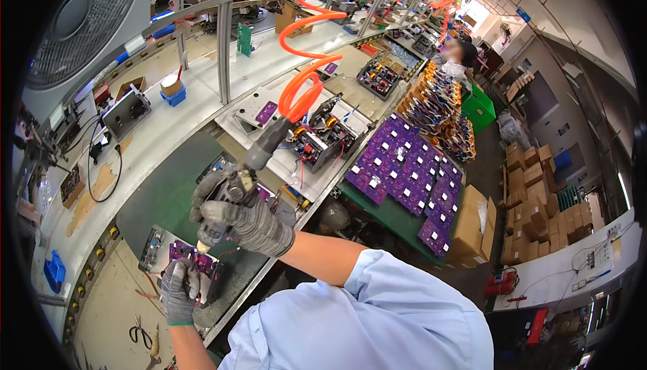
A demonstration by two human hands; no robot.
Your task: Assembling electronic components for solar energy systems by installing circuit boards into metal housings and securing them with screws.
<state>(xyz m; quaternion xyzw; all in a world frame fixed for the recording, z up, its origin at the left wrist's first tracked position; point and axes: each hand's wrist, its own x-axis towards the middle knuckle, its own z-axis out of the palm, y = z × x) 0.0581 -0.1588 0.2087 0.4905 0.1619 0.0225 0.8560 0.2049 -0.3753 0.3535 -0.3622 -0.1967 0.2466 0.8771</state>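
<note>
My right hand (246, 223), in a grey knit glove, is wrapped round a dark air screwdriver (259, 151) fed by an orange coiled hose (300, 94). The tool slants downward, its tip close above an electronic unit with a purple circuit board (179, 249). In a matching glove, my left hand (180, 288) grips the near side of that unit, its fingertips at the board. The unit rests on the green work surface (162, 191). Where the tip meets the board, the gloves partly hide it.
Another open unit (327, 137) stands beyond the tool. Many purple boards (404, 168) lie on a green table at the right, before piled wired coils (441, 110). Scissors (140, 333) lie at lower left. A grey fan (81, 23) is at upper left; a person (458, 53) is farther back.
</note>
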